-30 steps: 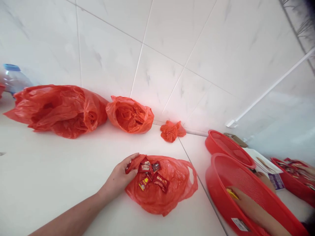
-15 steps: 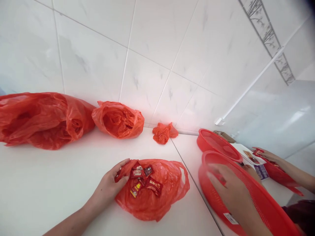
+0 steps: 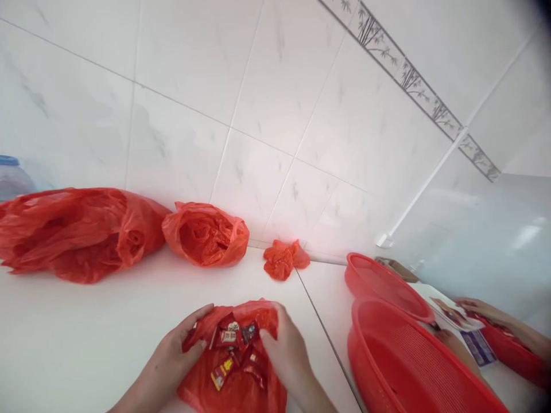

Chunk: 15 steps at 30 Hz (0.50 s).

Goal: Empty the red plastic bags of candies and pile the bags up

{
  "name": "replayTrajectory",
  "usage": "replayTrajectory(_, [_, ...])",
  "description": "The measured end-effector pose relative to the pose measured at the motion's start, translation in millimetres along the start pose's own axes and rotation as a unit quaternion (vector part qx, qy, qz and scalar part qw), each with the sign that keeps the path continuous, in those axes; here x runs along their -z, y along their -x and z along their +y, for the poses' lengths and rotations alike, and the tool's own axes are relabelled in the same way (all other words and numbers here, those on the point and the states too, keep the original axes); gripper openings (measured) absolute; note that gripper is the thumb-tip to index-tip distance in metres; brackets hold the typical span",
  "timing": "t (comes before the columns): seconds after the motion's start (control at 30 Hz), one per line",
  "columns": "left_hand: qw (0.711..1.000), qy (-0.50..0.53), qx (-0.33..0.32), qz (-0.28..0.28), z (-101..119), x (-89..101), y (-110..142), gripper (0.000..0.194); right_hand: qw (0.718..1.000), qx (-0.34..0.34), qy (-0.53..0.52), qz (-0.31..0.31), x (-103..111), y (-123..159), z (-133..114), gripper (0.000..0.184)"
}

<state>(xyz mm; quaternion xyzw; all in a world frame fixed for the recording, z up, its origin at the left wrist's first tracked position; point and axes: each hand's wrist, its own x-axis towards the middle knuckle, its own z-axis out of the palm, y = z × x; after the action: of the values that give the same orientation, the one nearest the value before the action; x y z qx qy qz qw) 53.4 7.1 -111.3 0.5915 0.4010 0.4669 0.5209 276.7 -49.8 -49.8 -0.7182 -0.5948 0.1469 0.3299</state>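
Note:
A red plastic bag (image 3: pixel 193 396) lies open on the white table in front of me, with several small wrapped candies (image 3: pixel 224 371) in its mouth. Their wrappers are mostly dark red, one with a yellow patch. My left hand (image 3: pixel 172 350) holds the bag's left rim, thumb on the inner side and fingers around the outside. At the opposite rim, my right hand (image 3: pixel 290 350) grips the plastic between thumb and fingers, close to the candies. Some of its fingertips are hidden by the bag.
Along the tiled wall stand a large red bag (image 3: pixel 86 241), a smaller red bag (image 3: pixel 206 235) and a crumpled one (image 3: pixel 282 261). Two red baskets, a near one (image 3: pixel 400 355) and a far one (image 3: pixel 383 287), are at right. Beyond them another person's hands (image 3: pixel 477 310) work beside a white tray (image 3: pixel 424 292).
My right hand has moved left from over the near basket to the bag's right rim. The bag's right side is drawn in. The view has tilted up slightly.

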Motion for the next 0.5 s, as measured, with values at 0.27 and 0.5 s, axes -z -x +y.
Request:
replayTrajectory(0.27, [0.999, -0.006, 0.005, 0.051, 4, -2.7, 1, 0.055, 0.991, 0.131, 0.031, -0.003, -54, 2, 8, 0.025])
replayTrajectory(0.5, [0.999, 0.023, 0.033, 0.01, 9, -0.7, 5, 0.052, 0.994, 0.103, -0.022, -0.017, -41, 4, 5, 0.025])
